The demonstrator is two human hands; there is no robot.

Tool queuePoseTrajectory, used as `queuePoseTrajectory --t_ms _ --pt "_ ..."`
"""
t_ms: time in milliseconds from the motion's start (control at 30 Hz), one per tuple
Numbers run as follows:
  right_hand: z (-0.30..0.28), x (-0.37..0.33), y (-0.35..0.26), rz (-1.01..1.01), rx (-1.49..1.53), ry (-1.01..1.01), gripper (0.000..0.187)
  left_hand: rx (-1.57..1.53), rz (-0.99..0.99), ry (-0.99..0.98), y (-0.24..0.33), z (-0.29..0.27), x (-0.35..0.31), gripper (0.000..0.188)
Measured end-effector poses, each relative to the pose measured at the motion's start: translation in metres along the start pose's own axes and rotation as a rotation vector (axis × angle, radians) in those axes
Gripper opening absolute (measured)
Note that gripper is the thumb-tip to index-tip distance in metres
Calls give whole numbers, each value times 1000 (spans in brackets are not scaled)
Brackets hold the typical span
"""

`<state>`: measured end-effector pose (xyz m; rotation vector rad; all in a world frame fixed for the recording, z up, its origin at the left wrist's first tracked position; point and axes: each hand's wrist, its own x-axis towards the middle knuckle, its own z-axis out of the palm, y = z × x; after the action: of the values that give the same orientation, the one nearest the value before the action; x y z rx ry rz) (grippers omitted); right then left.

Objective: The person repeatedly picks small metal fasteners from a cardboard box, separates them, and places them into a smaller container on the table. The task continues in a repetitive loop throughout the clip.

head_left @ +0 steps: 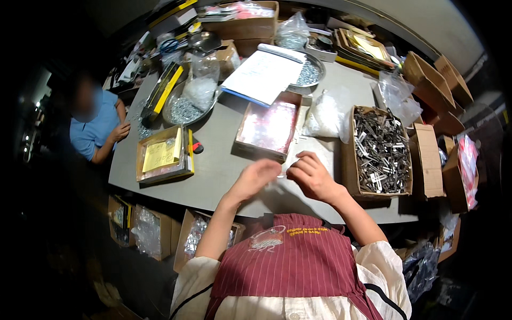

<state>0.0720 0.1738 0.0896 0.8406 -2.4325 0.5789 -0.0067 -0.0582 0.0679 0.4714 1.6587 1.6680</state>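
Note:
Near the front edge of the table, my left hand and my right hand meet, fingertips almost touching. A tiny pale or clear item shows between them, too small to name. The fingers of my left hand are pressed together and slightly blurred; those of my right hand are curled in a pinch. Just beyond my hands stands an open cardboard box of shiny clear plastic packets with red and pink in them. To its right lies a clear bag of white pieces. A deep carton of small dark metal parts stands right of my right hand.
A clipboard with papers overlaps the packet box and a metal bowl. Another bowl of metal pieces and a box with a yellow note stand left. A person in blue is beyond the table's left edge. Cartons sit below.

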Motion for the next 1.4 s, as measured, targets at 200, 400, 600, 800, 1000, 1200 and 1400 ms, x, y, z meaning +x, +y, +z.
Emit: queuePoseTrajectory --t_ms 200,400,600,800,1000,1200,1400 --pt "24 -26 38 495 227 -33 31 -81 -153 40 -31 17 11 21" --pt "90 -32 120 726 -136 -30 43 322 155 204 -63 41 16 15" --pt "123 -38 114 634 -167 65 48 465 359 383 -61 52 4 13" --pt "75 -63 61 439 105 38 33 76 26 398 -69 53 -6 19" --pt "37 -113 45 703 98 109 42 308 64 348 -65 50 -7 21" --pt "37 -110 37 742 26 57 37 625 119 369 -32 60 -1 15" --pt "37 -99 40 624 -235 -277 23 556 230 361 -34 66 9 16"
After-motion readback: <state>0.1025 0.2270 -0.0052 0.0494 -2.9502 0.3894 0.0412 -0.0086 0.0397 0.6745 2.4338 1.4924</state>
